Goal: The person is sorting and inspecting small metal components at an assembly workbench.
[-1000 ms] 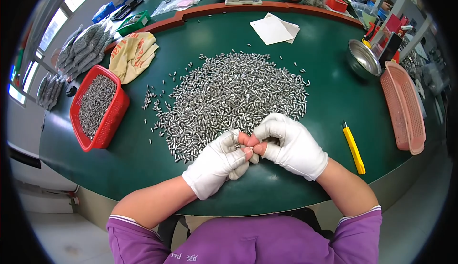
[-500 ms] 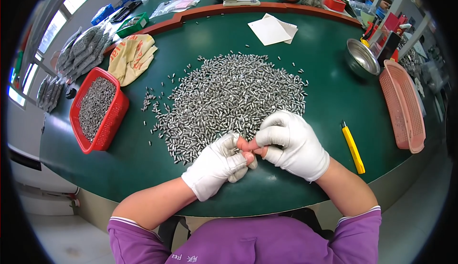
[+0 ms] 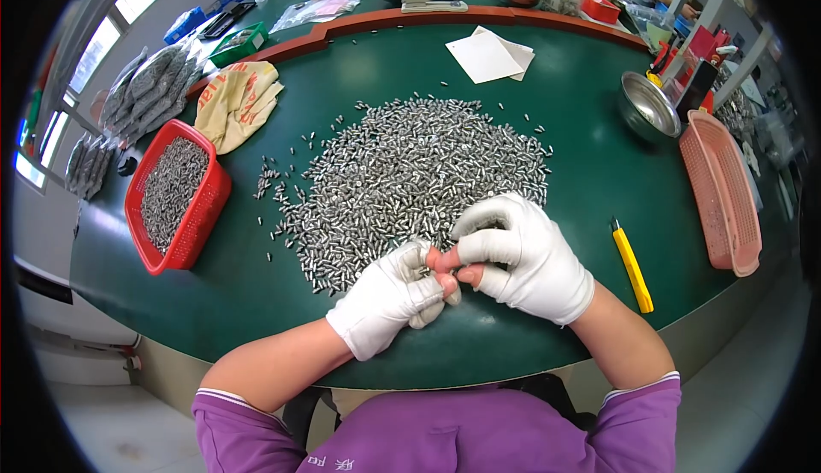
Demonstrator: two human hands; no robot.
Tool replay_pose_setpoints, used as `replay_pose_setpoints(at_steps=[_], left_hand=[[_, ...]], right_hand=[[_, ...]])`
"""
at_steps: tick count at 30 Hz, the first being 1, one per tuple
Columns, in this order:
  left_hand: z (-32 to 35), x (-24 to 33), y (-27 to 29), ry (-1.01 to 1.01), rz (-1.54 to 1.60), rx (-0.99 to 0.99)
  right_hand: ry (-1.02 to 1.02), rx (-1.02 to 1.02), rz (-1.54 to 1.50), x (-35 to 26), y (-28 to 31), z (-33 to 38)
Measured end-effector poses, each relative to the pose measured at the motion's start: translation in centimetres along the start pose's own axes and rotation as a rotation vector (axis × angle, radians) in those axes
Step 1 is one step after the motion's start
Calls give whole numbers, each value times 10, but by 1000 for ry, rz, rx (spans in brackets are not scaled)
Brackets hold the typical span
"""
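A wide heap of small shiny metal pins (image 3: 410,165) covers the middle of the green table (image 3: 342,362). At its near edge my two hands meet, both in white gloves with bare thumb and index fingertips. My left hand (image 3: 389,293) is closed, thumb and fingertips pinched together. My right hand (image 3: 526,259) is closed too, its thumb and index fingertip brought against the left fingertips. Whatever lies between the fingertips is hidden or too small to make out.
At left stands a red basket (image 3: 221,195) of small metal parts, near a crumpled cream cloth bag (image 3: 235,105). A yellow cutter knife (image 3: 633,268), a pink basket (image 3: 723,191) and a metal bowl (image 3: 650,105) lie right. White paper (image 3: 483,56) rests at the back.
My right thumb and fingers have shifted slightly, with the thumb tip now a little apart from the left thumb. The left hand stays almost still.
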State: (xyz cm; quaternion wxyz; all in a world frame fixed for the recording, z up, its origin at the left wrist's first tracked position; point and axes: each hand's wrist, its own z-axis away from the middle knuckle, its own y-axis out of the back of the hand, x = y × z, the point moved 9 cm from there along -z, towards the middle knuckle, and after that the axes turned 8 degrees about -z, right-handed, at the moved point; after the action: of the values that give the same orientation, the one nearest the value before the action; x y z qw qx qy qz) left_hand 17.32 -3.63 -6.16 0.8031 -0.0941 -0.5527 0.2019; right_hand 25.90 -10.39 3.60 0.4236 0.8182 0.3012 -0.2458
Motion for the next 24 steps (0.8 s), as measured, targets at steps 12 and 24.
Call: replay_pose_setpoints(at_steps=[12, 24], left_hand=[[1, 3, -3, 19, -48, -11], [1, 0, 1, 19, 38, -20]], right_hand=[[-155, 103, 149, 14, 4, 7], [-220, 216, 224, 20, 33, 5]])
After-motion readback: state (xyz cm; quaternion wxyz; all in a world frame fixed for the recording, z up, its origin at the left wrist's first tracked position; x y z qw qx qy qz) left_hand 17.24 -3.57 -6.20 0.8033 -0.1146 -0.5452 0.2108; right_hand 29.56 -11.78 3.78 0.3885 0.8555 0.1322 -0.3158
